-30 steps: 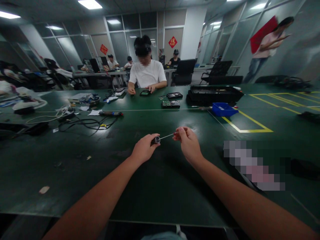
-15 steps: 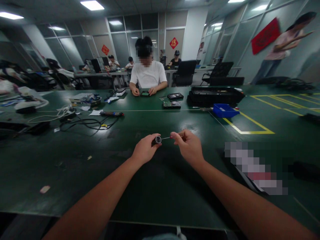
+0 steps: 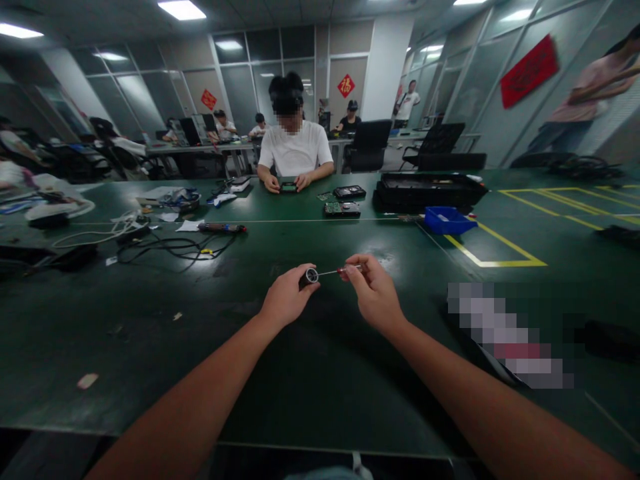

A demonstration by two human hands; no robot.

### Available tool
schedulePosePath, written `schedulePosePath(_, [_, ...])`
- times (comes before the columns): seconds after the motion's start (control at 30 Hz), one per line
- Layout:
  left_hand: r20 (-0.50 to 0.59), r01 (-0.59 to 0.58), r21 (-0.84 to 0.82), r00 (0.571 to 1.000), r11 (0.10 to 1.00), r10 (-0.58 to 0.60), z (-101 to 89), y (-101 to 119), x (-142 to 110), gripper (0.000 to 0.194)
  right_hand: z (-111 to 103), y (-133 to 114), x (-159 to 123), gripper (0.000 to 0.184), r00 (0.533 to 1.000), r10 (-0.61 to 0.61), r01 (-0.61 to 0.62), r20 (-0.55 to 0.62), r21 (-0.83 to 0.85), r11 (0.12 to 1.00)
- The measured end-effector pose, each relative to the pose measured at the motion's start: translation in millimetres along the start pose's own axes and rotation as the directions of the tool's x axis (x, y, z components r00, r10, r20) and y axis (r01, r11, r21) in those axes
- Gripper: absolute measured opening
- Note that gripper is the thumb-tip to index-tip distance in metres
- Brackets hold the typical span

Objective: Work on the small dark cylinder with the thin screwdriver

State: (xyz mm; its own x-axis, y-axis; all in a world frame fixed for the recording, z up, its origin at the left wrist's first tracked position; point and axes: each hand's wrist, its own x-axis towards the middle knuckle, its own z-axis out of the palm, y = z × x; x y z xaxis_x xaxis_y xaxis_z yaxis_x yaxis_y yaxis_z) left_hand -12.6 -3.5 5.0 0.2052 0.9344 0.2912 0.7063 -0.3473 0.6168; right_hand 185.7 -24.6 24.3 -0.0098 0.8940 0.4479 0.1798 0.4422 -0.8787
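Note:
My left hand (image 3: 287, 295) is closed around a dark cylindrical piece (image 3: 311, 276), whose round open end with a pale metallic rim faces right and toward me. Inside that end some detail shows, too small to make out. Between the fingertips of my right hand (image 3: 376, 292) is a screwdriver (image 3: 342, 271) with a red collar and a thin metal shaft. Its shaft points left, and the tip is at the cylinder's open end; whether it touches anything inside I cannot tell. Both hands are held above the green tabletop (image 3: 320, 373).
Across the table a person (image 3: 295, 150) handles a small device. Hard drives (image 3: 342, 209), a long black housing (image 3: 431, 191) and a blue bin (image 3: 449, 220) stand farther back. Leftward lie black cables (image 3: 165, 250) and a dark screwdriver-like tool (image 3: 223, 228). A blurred-out flat item (image 3: 505, 340) lies right.
My right fingers have lifted and opened slightly around the screwdriver, showing more of its handle. The cylinder has shifted slightly left. The person across now has both hands on the device.

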Motion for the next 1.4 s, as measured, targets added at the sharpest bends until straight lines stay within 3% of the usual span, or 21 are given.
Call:
schedulePosePath(0.13, [-0.021,-0.025,0.008,0.999,1.000,0.025,-3.3,1.3,0.6,0.039,4.4,10.5,6.3,0.025,0.986,0.150,-0.129,-0.068,0.254,0.959])
schedulePosePath(0.23, [-0.019,-0.090,0.070,0.996,0.993,0.092,-5.1,0.8,1.0,0.040,2.1,18.3,13.0,0.026,0.943,0.330,-0.271,-0.054,0.452,0.850])
schedulePosePath(0.33, [0.040,-0.063,0.115,0.997,0.991,0.058,-4.0,-1.8,1.1,0.041,-2.8,24.1,18.1,0.025,0.908,0.402,-0.306,-0.115,0.474,0.826])
schedulePosePath(0.47, [0.085,-0.046,0.124,0.996,0.991,0.035,-0.7,-3.3,0.5,0.042,-5.4,24.8,18.4,0.023,0.924,0.320,-0.238,-0.210,0.341,0.910])
schedulePosePath(0.7, [0.107,-0.044,0.157,0.994,0.987,0.028,-0.5,-0.1,-1.2,0.042,-4.2,7.3,9.2,0.025,0.988,0.068,-0.074,-0.137,-0.038,0.997])
schedulePosePath(0.9, [0.166,-0.060,0.192,0.986,0.980,0.027,0.0,1.3,-1.9,0.044,-3.6,-0.9,3.9,0.023,0.998,-0.045,0.029,-0.038,-0.335,0.942])
schedulePosePath(1.2, [0.212,-0.086,0.217,0.977,0.972,0.039,0.5,2.4,-2.3,0.044,-4.4,-7.8,4.0,0.021,0.996,-0.072,0.086,0.046,-0.536,0.840])
schedulePosePath(1.4, [0.147,-0.061,0.174,0.988,0.983,0.035,1.0,0.6,-2.6,0.044,-8.3,-8.6,6.5,0.027,0.994,-0.110,0.087,-0.003,-0.598,0.797])
